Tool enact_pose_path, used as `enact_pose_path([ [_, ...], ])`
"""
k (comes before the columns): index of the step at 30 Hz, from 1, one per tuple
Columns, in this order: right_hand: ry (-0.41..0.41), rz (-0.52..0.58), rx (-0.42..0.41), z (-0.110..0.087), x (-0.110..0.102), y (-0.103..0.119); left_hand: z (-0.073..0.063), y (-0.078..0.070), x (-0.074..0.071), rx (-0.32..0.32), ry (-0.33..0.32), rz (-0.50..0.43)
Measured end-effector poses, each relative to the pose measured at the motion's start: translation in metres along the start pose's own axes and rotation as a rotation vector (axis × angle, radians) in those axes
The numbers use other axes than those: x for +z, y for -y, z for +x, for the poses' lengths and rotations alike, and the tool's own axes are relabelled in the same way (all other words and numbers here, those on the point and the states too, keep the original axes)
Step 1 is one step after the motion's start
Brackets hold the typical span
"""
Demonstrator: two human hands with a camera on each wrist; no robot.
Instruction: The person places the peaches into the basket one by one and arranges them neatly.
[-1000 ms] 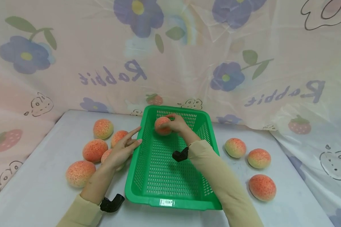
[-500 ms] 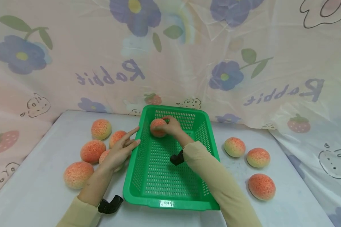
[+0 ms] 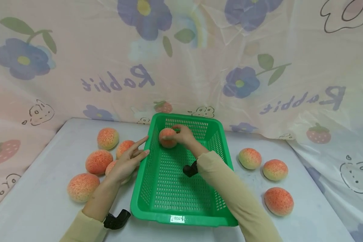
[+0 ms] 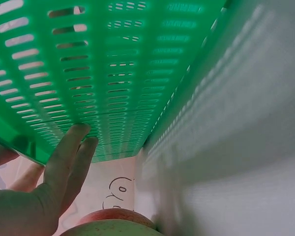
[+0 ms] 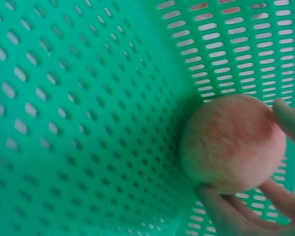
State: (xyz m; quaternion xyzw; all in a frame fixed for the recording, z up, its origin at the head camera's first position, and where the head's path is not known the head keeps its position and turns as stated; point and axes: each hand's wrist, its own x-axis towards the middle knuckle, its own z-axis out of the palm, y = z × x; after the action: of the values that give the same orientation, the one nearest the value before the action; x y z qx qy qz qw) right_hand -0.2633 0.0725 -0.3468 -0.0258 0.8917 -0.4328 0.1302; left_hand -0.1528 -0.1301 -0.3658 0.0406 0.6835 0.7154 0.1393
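Observation:
My right hand [image 3: 185, 135] reaches into a green plastic basket [image 3: 184, 220] and holds a peach [image 3: 166, 139] near its far left corner. In the right wrist view, thumb and fingers surround the peach [image 5: 231, 145], which sits low by the perforated walls. My left hand [image 3: 124, 165] lies against the basket's left side, with fairly straight fingers and tips at the rim. Two of its fingers [image 4: 69, 157] touch the outer wall in the left wrist view. Below that hand is another peach [image 3: 111, 166], partly hidden by it.
Several peaches [image 3: 99, 162] lie on the white table [image 3: 27, 201] left of the basket. To its right are three more, the nearest a redder peach [image 3: 279, 201]. A printed cloth [image 3: 181, 67] hangs behind the table.
My right hand has carried the peach slightly left and down into the basket's far left corner, and over the last half second it hardly moves. The left hand keeps its place at the rim.

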Motion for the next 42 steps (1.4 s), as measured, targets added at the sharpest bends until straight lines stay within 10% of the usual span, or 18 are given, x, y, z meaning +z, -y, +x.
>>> enact_pose_path([
  [12,0.165,-0.004,0.029,-0.014,-0.011,0.008,-0.001,0.002,0.0,0.002,-0.01,-0.018],
  [42,0.229,0.179,-0.034,-0.029,-0.069,-0.001,-0.001,0.003,-0.001,0.014,0.008,-0.016],
])
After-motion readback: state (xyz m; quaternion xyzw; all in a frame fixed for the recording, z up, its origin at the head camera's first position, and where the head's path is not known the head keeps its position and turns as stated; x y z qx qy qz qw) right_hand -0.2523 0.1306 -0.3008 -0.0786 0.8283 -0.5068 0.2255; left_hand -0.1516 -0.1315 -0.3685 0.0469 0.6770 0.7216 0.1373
